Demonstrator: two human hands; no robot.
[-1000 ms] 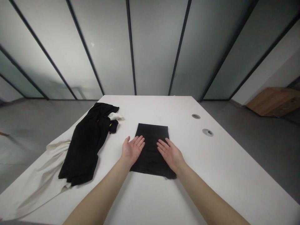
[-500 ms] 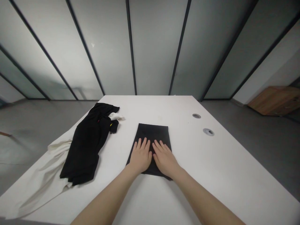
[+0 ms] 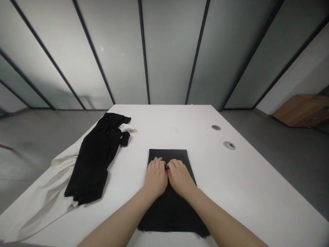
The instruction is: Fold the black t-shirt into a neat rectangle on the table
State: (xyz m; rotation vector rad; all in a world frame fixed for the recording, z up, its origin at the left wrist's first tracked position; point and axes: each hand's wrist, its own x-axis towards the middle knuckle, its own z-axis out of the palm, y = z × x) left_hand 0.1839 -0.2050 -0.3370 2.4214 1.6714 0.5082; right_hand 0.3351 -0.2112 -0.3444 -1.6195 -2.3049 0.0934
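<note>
Head view: a black folded garment [image 3: 171, 212], smooth and long like a rectangle, lies flat on the white table [image 3: 244, 178]. The left hand [image 3: 155, 178] and right hand [image 3: 180, 177] rest palm-down on it, fingers little bent; I cannot tell if they grip.

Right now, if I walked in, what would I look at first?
You'd probably see the left hand and right hand side by side on a folded black cloth, in the middle of the white table. To their left lies a crumpled black garment, with a cream cloth beside it.
</note>
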